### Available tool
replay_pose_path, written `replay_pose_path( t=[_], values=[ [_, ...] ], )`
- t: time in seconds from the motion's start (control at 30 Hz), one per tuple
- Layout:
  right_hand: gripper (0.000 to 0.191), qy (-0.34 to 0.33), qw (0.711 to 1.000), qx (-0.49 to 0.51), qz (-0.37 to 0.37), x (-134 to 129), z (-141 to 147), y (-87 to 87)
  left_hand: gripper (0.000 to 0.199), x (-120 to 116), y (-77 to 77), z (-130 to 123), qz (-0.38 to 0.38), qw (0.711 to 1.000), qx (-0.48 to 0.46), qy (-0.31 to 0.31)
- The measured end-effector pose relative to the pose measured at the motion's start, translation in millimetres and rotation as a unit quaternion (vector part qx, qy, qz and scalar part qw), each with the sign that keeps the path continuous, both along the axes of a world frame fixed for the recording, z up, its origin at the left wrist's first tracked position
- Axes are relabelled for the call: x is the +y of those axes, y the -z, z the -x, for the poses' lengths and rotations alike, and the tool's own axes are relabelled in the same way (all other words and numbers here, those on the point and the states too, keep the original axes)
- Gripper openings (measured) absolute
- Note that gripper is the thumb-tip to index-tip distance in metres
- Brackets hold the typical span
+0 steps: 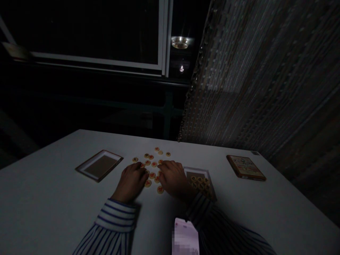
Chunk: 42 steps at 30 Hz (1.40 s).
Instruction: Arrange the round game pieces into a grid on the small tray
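Chinese chess pieces (154,164), round and pale with red or dark characters, lie loose on the white table (87,209). My left hand (131,181) rests palm down at their left side, fingers stretched over the nearest ones. On the right side my right hand (174,178) lies palm down, thumb apart from the fingers, its fingertips at a few pieces. Both hands partly cover the pieces there. Beside my right wrist sits an open box tray (209,173) with several dark-lettered pieces (200,180) in it, partly hidden by my sleeve.
An open shallow box half (99,165) lies to the left. A closed box with a printed cover (245,167) lies at the right. A phone (186,235) with a lit screen is at the near edge by my right sleeve. A beaded curtain (233,78) hangs behind.
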State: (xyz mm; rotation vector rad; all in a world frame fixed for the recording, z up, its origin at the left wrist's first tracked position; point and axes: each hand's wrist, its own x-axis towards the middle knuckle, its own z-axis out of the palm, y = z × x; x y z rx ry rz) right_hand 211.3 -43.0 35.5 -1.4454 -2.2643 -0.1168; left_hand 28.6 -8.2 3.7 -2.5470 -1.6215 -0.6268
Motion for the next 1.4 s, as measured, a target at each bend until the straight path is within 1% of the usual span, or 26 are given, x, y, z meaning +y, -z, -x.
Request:
replay_pose_path(
  t=[0.27, 0.43, 0.6, 0.83, 1.17, 1.4],
  values=[
    [0.029, -0.002, 1.0, 0.001, 0.002, 0.9, -0.4, 0.9, 0.031, -0.1, -1.0, 0.7, -0.003, 1.0, 0.016, -0.007],
    [0.029, 0.001, 1.0, 0.0, 0.007, 0.3, -0.4, 0.1, 0.032, 1.6, 0.3, 1.0, -0.011, 1.0, -0.003, -0.004],
    [0.029, 0.003, 1.0, 0.002, 0.006, 0.1, -1.0, 0.1, 0.035, -0.7, -5.9, -2.1, -0.039, 0.999, -0.02, -0.021],
    [0.029, 0.004, 1.0, -0.009, 0.014, 1.3, -1.0, 0.9, 0.036, -4.5, -16.9, -4.6, -0.061, 0.997, -0.055, -0.013],
    [0.029, 0.001, 1.0, -0.002, 0.009, 0.4, -3.1, 0.5, 0.031, -5.8, -19.5, -7.4, -0.094, 0.991, -0.099, 0.011],
    [0.028, 0.016, 1.0, 0.002, 0.015, 3.5, -6.0, -3.2, 0.028, -10.5, -26.3, -11.6, -0.093, 0.988, -0.123, 0.024]
  ],
)
